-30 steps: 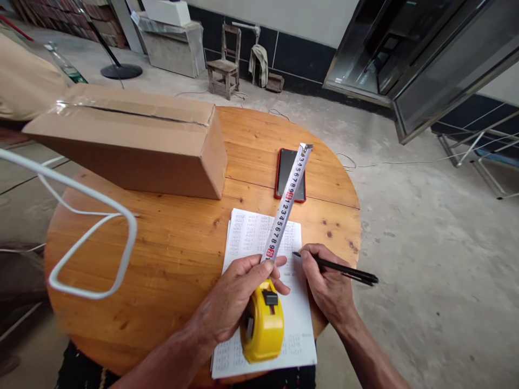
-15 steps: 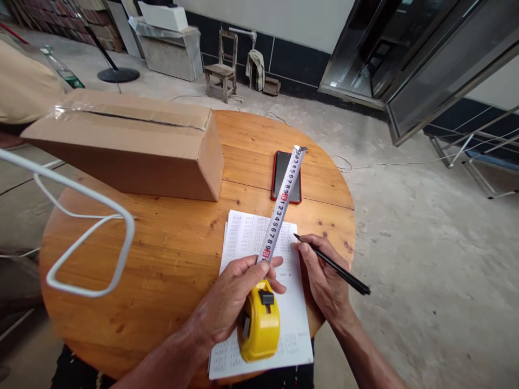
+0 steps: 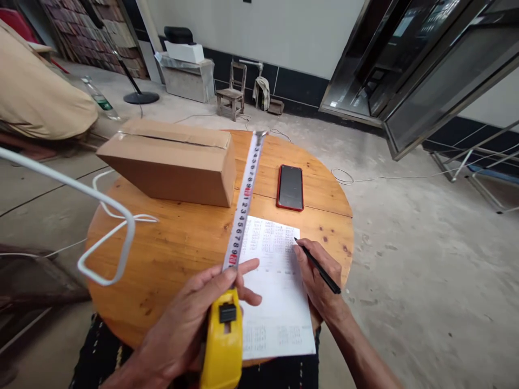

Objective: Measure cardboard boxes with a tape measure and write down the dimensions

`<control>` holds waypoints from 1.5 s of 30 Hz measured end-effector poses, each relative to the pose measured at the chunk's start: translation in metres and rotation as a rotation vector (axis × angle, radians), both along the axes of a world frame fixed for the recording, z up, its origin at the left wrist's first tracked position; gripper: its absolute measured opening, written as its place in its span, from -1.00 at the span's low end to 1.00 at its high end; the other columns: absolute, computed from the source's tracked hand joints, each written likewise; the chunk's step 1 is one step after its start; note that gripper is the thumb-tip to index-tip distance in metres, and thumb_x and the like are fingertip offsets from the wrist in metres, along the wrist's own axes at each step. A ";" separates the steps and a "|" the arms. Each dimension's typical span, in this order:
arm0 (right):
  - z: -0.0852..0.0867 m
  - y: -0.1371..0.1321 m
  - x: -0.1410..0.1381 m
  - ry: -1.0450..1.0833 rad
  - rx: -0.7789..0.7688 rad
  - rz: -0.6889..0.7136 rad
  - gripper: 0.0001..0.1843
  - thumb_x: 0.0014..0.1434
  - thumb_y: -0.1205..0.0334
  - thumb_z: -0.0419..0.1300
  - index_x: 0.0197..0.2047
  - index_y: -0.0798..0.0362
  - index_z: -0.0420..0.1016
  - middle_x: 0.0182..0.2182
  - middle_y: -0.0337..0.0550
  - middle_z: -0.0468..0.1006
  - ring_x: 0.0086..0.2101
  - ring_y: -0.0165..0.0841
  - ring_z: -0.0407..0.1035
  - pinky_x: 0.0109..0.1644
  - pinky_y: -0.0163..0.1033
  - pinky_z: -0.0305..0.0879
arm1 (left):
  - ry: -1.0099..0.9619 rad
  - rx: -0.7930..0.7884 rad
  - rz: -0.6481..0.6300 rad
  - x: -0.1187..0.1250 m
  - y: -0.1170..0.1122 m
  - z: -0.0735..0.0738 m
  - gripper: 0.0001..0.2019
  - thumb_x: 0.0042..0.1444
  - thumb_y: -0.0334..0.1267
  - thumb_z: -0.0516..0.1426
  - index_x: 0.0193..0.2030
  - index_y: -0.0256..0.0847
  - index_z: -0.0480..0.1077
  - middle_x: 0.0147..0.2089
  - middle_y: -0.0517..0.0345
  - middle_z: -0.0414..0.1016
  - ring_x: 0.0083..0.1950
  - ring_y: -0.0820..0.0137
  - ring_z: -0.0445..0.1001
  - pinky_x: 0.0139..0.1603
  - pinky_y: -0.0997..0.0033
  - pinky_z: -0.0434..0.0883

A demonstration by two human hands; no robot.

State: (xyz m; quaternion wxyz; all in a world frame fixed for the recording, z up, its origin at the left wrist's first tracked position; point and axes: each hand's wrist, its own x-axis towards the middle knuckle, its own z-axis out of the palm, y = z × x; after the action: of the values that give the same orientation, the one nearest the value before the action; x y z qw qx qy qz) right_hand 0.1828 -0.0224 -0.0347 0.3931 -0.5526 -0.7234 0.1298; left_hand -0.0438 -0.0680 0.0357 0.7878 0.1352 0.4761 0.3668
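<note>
My left hand [image 3: 203, 302] grips a yellow tape measure [image 3: 224, 340], thumb pressed on its blade near the 20 mark. The white blade [image 3: 242, 210] sticks out away from me, its metal hook beyond the table's middle. Two fingers of that hand are spread over the paper. In my right hand [image 3: 322, 275] is a black pen [image 3: 322, 268], tip at the upper right edge of a written sheet of paper [image 3: 275, 302]. Whether the tip touches the sheet I cannot tell. A closed cardboard box [image 3: 174, 167] stands left of the blade.
A red-cased phone [image 3: 291, 187] lies on the round wooden table [image 3: 178, 243]. A white bent metal frame [image 3: 117, 208] juts in from the left. Behind are a wooden chair [image 3: 232, 93], a plastic bottle [image 3: 100, 99] and a person's beige garment [image 3: 40, 86].
My left hand has moved left with the tape measure, and the blade no longer crosses the phone. The view has shifted too. The pen remains at the paper's right edge.
</note>
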 end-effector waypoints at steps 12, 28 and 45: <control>0.001 -0.001 0.002 -0.080 0.015 -0.050 -0.81 0.23 0.19 0.10 -0.12 0.01 0.45 -0.21 -0.12 0.56 -0.21 -0.28 0.46 -0.09 -0.17 0.37 | -0.053 -0.071 0.075 -0.021 -0.027 -0.035 -0.66 0.18 -0.20 0.12 -0.01 -0.41 0.45 -0.38 0.01 0.59 -0.54 0.50 0.40 -0.44 0.52 0.35; 0.029 0.034 -0.037 -0.738 0.186 0.282 -0.64 0.31 0.42 -0.10 0.12 0.14 0.29 0.03 0.06 0.47 -0.01 -0.21 0.35 -0.05 -0.12 0.21 | -0.089 -0.018 0.015 -0.027 -0.027 -0.037 -0.65 0.14 -0.16 0.14 -0.03 -0.38 0.44 -0.38 0.04 0.60 -0.55 0.50 0.39 -0.46 0.53 0.35; 0.048 0.044 -0.046 -0.466 0.135 0.099 -0.70 0.23 0.22 0.02 0.02 -0.03 0.37 0.12 -0.02 0.35 0.05 -0.15 0.30 0.01 0.01 0.30 | -0.131 0.185 -0.021 -0.039 -0.037 -0.044 -0.63 0.11 -0.04 0.13 -0.17 -0.36 0.46 -0.36 -0.09 0.62 -0.35 0.30 0.48 -0.25 0.34 0.34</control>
State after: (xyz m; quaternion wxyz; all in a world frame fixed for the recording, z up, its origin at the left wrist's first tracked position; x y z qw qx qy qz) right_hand 0.1364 0.0218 0.0130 0.2449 -0.5041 -0.8276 -0.0305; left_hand -0.0828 -0.1051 -0.0087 0.8052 0.1879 0.3861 0.4090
